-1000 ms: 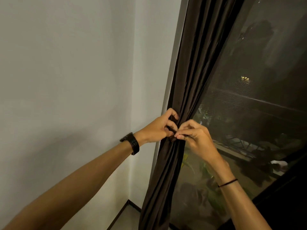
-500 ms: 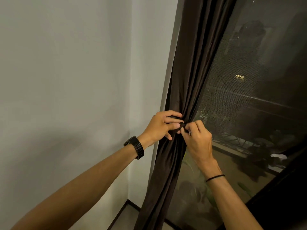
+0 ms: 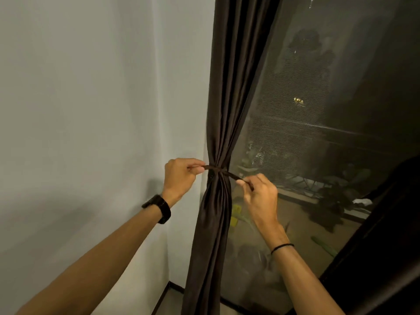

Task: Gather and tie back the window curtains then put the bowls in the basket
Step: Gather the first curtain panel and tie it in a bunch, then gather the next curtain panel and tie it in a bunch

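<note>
Your left hand (image 3: 180, 176) sits at about nine o'clock from the cinched waist of the dark brown curtain (image 3: 221, 123), fingers curled in and thumb pressed against the forefinger, pinching one end of the tie band (image 3: 217, 171). That end runs straight from your fingertips (image 3: 200, 169) to the curtain, so the pinch lies just beside the fabric, not on it. Your right hand (image 3: 259, 196) is at roughly four o'clock from the same waist, a little lower, knuckles toward you and fingers folded; the other end of the tie band slopes down from the bundle and passes into the closed grip between thumb and forefinger. Both ends look taut, and the band wraps around the gathered folds, squeezing them into a narrow neck between your two hands. Above the band the curtain fans out toward twelve o'clock; below it the folds hang toward six o'clock, down to the floor. The curtain stands between the pale wall (image 3: 79, 110) at nine o'clock and the dark window (image 3: 329, 123) at three o'clock. A black watch (image 3: 159, 208) is on your left wrist, and a thin black band (image 3: 283, 247) circles your right.
</note>
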### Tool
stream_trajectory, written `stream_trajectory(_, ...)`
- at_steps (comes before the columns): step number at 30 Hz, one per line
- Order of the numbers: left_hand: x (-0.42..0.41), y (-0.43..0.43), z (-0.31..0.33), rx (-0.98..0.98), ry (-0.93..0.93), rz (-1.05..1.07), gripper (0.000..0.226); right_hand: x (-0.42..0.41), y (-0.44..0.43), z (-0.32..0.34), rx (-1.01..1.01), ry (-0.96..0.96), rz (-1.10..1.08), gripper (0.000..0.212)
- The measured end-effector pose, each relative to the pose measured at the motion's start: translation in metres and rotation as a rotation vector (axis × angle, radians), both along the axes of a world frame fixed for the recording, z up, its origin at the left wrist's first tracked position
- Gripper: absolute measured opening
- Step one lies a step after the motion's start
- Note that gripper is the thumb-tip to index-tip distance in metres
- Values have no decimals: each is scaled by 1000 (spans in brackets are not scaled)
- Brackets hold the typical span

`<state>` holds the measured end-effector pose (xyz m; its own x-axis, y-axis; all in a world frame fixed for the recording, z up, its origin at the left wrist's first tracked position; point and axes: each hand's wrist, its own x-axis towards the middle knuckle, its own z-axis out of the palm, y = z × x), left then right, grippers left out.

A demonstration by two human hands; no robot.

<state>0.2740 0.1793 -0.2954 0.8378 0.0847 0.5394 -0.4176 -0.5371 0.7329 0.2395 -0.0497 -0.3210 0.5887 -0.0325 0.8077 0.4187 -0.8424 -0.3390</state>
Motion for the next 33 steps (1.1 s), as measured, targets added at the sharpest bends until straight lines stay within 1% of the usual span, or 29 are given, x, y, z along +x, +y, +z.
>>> stream_trajectory(2, 1, 2, 5, 238, -220, 34, 21, 1, -2, 11, -73, 10, -21, 20)
stream_trajectory(4, 6, 2, 14, 429, -457, 71, 30, 1, -3, 25, -202, -18, -35, 39)
stream_trajectory(5, 7, -1, 20, 492, -536, 97, 36, 0, -1, 34, -256, -29, -40, 49)
stream_trajectory(6, 7, -4, 28, 542, -576, 128, 44, 0, 2, 43, -307, -30, -44, 56)
stream_trajectory(9, 0, -19, 53, 648, -537, 227, 67, 0, 12, 68, -426, -23, -53, 68)
stream_trajectory(12, -11, -27, 73, 725, -487, 273, 76, 4, 12, 85, -454, -32, -69, 70)
stream_trajectory(16, -24, -42, 92, 802, -482, 321, 77, 1, -3, 99, -458, -53, -93, 74)
stream_trajectory(19, -35, -63, 107, 823, -480, 371, 79, -7, -24, 116, -454, -83, -113, 78)
stream_trajectory(30, -90, -207, 160, 786, -492, 573, 81, -60, -160, 193, -414, -212, -167, 80)
stream_trajectory(33, -104, -247, 176, 763, -487, 586, 81, -82, -205, 217, -374, -233, -184, 79)
